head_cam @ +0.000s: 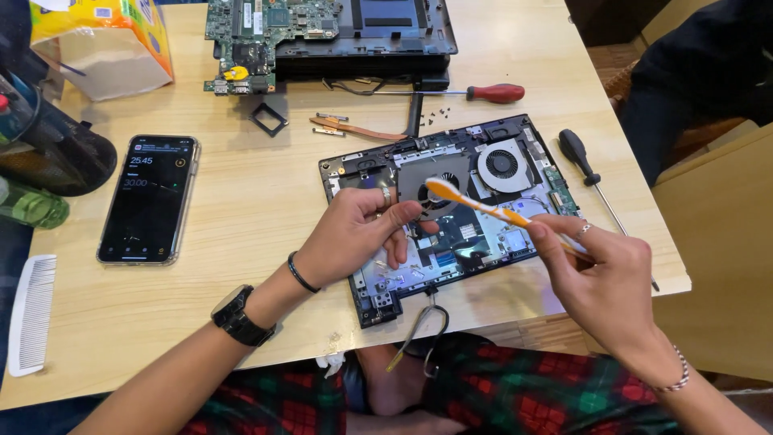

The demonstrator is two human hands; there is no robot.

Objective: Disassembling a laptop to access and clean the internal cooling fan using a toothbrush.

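Note:
An opened laptop base [515, 242] lies on the wooden table [241, 201], showing two round fans. My right hand [600, 278] holds an orange and white toothbrush [475, 205] by its handle. The brush head sits over the left fan [439, 193]. My left hand [354, 234] rests on the base beside that fan, its fingers curled, thumb and forefinger touching the fan's edge. It wears a ring, a black band and a black watch. The second fan [501, 163] lies further back and to the right.
A phone [149, 197] with a lit screen lies at the left. A red-handled screwdriver [491, 93], black-handled screwdriver [584, 161], loose screws [439, 117], copper heat pipe [354, 129], another dismantled laptop [330, 32], tissue box [101, 44], white comb [32, 314] and mesh holder [56, 153] surround the work. Another person's dark sleeve [700, 72] is at right.

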